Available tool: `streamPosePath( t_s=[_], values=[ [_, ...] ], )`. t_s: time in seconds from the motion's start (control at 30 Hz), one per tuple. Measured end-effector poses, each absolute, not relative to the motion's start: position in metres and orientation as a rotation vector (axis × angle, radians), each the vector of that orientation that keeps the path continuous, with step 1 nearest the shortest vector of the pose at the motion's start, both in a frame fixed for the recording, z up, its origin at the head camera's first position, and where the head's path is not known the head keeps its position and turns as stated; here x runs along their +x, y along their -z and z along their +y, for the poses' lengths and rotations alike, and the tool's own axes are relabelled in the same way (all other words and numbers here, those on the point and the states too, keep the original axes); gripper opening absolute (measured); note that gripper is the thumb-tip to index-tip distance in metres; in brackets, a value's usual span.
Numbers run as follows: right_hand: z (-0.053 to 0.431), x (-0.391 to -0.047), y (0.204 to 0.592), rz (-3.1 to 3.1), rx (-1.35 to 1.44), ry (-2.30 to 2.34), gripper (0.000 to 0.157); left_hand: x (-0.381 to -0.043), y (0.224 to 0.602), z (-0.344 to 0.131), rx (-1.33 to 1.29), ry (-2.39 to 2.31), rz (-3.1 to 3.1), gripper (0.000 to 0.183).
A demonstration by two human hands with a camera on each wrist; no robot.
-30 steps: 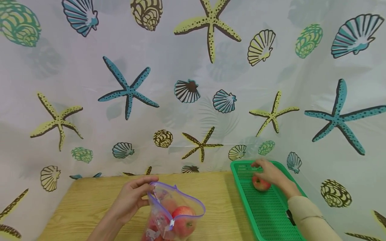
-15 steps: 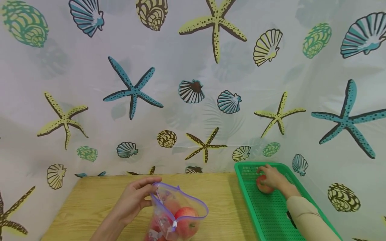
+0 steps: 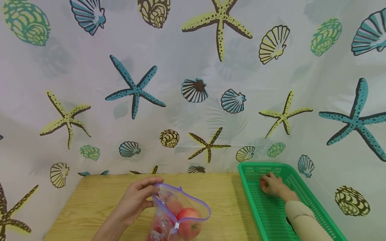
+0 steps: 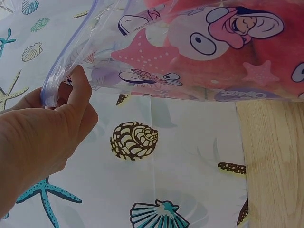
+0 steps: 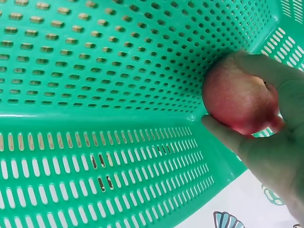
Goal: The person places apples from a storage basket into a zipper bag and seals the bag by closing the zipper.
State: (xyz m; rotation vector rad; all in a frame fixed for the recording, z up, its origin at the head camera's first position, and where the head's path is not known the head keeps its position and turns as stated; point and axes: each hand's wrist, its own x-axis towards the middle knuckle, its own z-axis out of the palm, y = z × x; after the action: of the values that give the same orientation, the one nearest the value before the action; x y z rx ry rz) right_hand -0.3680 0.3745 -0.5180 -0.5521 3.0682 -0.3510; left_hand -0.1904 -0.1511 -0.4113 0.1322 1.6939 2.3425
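Observation:
My left hand (image 3: pixel 134 200) pinches the purple-edged rim of a clear zip bag (image 4: pixel 142 57) between thumb and fingers. The bag's mouth gapes, and several red apples (image 3: pixel 189 223) lie inside it; cartoon prints cover its side. Over in the green basket (image 3: pixel 250 201), my right hand (image 3: pixel 273 186) has its thumb and fingers curled round a single red apple (image 5: pixel 240 95). That apple is at the basket's far end, close to the wall. In the head view the right hand hides most of it.
A wooden table (image 3: pixel 99 201) carries the bag and the basket, which stands on the right. Behind and at both sides hangs a white curtain (image 3: pixel 169 110) printed with shells and starfish. Part of a dark item (image 3: pixel 288 221) shows beside the right sleeve.
The right hand has come down onto the apple in the basket and closed its fingers round it. The left hand keeps its hold on the bag rim. The head view has shifted slightly.

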Motion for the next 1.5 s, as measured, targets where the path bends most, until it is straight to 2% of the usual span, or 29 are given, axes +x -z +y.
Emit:
streamPosePath(
  t_s=[0.23, 0.67, 0.9, 1.2, 1.5],
  values=[
    [0.375, -0.367, 0.518, 3.117, -0.592, 0.329, 0.023, -0.19, 0.41, -0.15, 0.135, -2.344, 1.708, 0.024],
    [0.368, -0.355, 0.513, 3.079, -0.492, 0.324, 0.03, -0.188, 0.41, -0.147, 0.131, -2.341, 1.71, 0.024],
    [0.361, -0.351, 0.501, 3.247, -0.768, 0.336, 0.022, -0.189, 0.412, -0.146, 0.114, -2.335, 1.725, 0.027],
    [0.35, -0.337, 0.467, 3.267, -0.895, 0.374, 0.026, -0.187, 0.412, -0.144, 0.096, -2.332, 1.754, 0.031],
    [0.332, -0.322, 0.429, 3.274, -0.973, 0.359, 0.056, -0.185, 0.412, -0.141, 0.111, -2.343, 1.755, 0.032]
  ],
)
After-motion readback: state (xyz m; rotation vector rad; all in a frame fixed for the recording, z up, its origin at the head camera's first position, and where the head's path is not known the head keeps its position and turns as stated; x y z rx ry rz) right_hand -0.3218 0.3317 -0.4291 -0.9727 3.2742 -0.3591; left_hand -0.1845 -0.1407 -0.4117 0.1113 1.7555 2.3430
